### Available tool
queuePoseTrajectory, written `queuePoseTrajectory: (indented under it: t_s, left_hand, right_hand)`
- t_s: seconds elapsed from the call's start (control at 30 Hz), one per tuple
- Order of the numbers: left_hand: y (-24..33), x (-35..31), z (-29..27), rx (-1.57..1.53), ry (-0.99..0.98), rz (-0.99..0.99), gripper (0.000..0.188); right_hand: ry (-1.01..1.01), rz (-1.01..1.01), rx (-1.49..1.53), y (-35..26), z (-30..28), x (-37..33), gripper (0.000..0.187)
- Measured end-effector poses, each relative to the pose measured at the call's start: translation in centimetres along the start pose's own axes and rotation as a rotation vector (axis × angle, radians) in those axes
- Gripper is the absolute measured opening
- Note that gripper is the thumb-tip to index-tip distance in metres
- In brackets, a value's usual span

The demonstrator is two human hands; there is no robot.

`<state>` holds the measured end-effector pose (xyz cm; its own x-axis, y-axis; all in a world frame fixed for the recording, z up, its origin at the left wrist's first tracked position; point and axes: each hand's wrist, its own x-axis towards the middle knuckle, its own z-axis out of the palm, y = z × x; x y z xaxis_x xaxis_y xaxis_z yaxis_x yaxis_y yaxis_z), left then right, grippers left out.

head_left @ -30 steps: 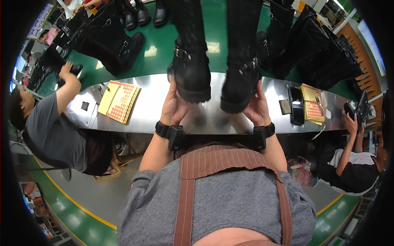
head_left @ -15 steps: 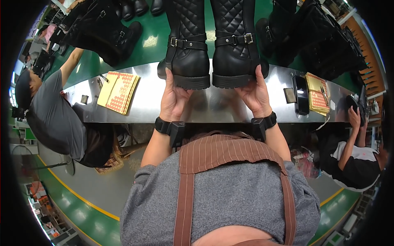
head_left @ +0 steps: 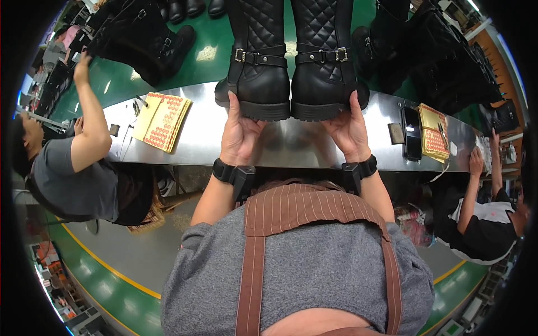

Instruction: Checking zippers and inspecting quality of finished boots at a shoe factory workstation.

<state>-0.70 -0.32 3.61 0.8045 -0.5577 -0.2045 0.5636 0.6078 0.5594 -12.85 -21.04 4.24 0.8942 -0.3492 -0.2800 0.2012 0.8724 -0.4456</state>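
A: What's being held?

B: A pair of black boots, upright at the upper centre of the frame, heels toward the wearer. The left hand [head_left: 241, 134] grips the left boot [head_left: 259, 78] at the heel, thumb on its outer side, fingers mostly hidden underneath; the right hand [head_left: 346, 134] grips the right boot [head_left: 323, 78] the same way. I can't tell whether the soles touch the metal table [head_left: 291, 151].

A: Any containers?

B: A see-through plastic bag [head_left: 413, 227] sits below the table, lower right; something reddish shows through, too unclear to name.

A: And how do the boots look?

B: Quilted shafts, smooth heels, ridged soles, and a strap with a silver buckle round each ankle.

A: What's around them?

B: A yellow stack of red-dotted sheets [head_left: 162, 122] left of centre; at right, a black phone [head_left: 412, 134] beside a similar yellow stack [head_left: 431, 130]. More black boots [head_left: 148, 42] crowd the upper left, others [head_left: 420, 56] the upper right. A grey-shirted co-worker [head_left: 84, 173] is at far left, another person [head_left: 476, 218] at far right.
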Motion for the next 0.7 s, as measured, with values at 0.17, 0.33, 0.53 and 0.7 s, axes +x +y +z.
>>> queuePoseTrajectory:
  t_s: [0.17,0.33,0.53,0.7]
  left_hand:
    - [0.0,-0.4,-0.2,-0.03,0.008,-0.006,0.054]
    - [-0.1,-1.3,-0.1,-0.054,-0.03,-0.015,0.059]
    - [0.5,-0.8,-0.7,-0.074,-0.094,-0.076,0.059]
    - [0.6,-0.9,-2.0,-0.061,-0.181,-0.078,0.061]
  right_hand:
    - [-0.004,-0.015,-0.02,0.1,-0.3,0.0,0.057]
    - [-0.212,0.018,-0.038,0.2,-0.5,-0.2,0.059]
    - [-0.042,-0.002,-0.151,0.8,-0.4,-0.5,0.06]
    - [-0.086,-0.022,-0.169,0.8,-1.5,-0.7,0.061]
